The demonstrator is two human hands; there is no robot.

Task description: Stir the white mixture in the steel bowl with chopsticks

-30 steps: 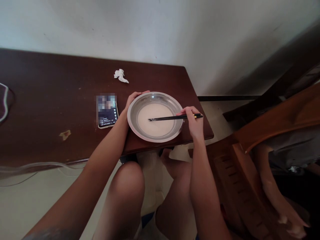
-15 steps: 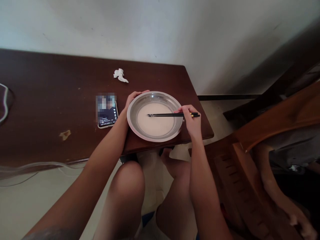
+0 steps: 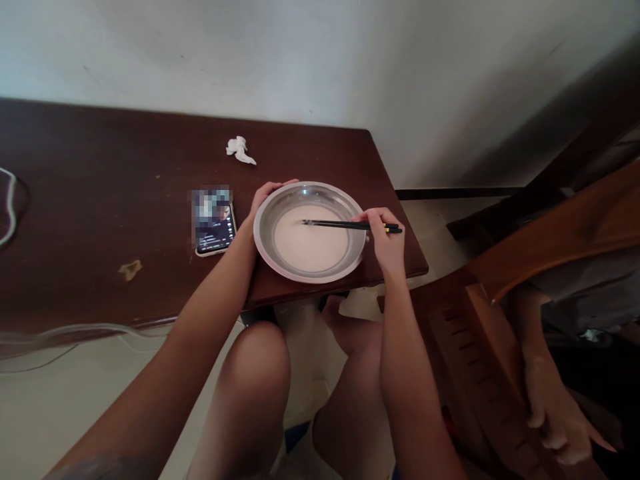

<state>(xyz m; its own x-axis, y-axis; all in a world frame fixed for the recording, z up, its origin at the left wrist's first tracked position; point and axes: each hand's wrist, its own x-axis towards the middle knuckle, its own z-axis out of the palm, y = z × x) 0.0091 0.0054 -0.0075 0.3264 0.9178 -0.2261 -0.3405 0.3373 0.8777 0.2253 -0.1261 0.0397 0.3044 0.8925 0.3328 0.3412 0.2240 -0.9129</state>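
Observation:
A round metal plate (image 3: pixel 280 207) with pale white liquid in it sits near the right end of a dark wooden table (image 3: pixel 100 220). My left hand (image 3: pixel 267 197) grips the plate's left rim, fingers curled over the edge. My right hand (image 3: pixel 383 235) is closed around a pair of black chopsticks (image 3: pixel 340 225), held nearly level, with their tips in the liquid near the plate's middle.
A phone (image 3: pixel 214 221) with a lit screen lies just left of the plate. A crumpled white tissue (image 3: pixel 239 150) lies farther back. A white cable (image 3: pixel 9 207) shows at the far left. Another person's hand (image 3: pixel 555 413) rests by a wooden chair (image 3: pixel 545 253) on the right.
The chopstick tips have shifted up and a little right within the liquid. My left hand has stayed on the rim. The other person's hand at lower right has moved.

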